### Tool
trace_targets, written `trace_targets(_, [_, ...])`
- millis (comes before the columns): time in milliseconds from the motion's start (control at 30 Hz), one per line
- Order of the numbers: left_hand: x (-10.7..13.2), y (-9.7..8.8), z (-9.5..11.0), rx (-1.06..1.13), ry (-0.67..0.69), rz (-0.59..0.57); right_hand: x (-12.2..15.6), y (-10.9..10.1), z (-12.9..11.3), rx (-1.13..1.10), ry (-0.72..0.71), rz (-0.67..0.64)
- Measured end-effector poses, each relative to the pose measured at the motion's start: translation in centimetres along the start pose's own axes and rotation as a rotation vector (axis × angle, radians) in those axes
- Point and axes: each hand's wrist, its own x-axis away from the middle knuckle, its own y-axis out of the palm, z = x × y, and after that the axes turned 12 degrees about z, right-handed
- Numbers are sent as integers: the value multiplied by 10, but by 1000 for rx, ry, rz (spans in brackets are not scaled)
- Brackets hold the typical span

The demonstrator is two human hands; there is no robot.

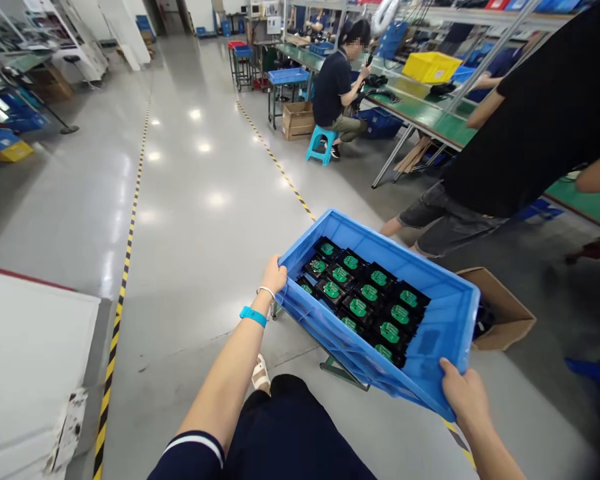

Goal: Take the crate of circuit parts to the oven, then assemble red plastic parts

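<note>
A blue plastic crate (433, 347) is in front of me, its long side slanting down to the right. Rows of black parts with round green circuit boards (359, 307) fill much of it, leaving bare floor at its right end. My left hand (275, 275) is closed around the crate's left corner. At the near right corner, my right hand (464, 392) grips the rim, thumb on top. Below shows part of a dark green metal stand (344, 373) with a caster; whether the crate rests on it I cannot tell.
A person in black (525, 127) stands close on the right, beside an open cardboard box (505, 310). Farther along, someone sits on a blue stool (321, 145) at a green workbench (445, 123). Yellow-black tape (130, 233) lines the aisle; a white panel (35, 360) is at left.
</note>
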Motion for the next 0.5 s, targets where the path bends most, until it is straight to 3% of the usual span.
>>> trace_targets(67, [-26, -21, -24, -8, -7, -10, 23, 25, -23, -17, 32, -9])
trace_targets(133, [-55, -48, -22, -17, -20, -7, 41, 26, -55, -44, 23, -1])
trace_targets(167, [-79, -63, 0, -21, -28, -1, 42, 7, -85, -52, 13, 3])
trace_targets(200, [-114, -76, 43, -25, -36, 6, 33, -29, -128, -55, 3, 6])
trace_targets(233, [-161, -86, 107, -28, -44, 14, 15, -83, -186, -59, -10, 7])
trace_targets(267, [-221, -93, 191, -31, -51, 23, -15, -153, -258, -63, -25, 3])
trace_targets(367, [-438, -93, 492, -29, -62, 38, -138, -404, -517, -54, -43, -2])
trace_targets(400, [-504, -89, 580, -25, -64, 37, -177, -477, -595, -39, -40, -3])
trace_targets(433, [-557, -85, 647, -22, -68, 33, -207, -534, -658, -23, -36, -9])
trace_targets(467, [-597, -82, 692, -17, -72, 28, -228, -573, -704, -8, -28, -14])
trace_targets(500, [-623, -79, 714, -13, -78, 22, -238, -592, -734, 2, -19, -18])
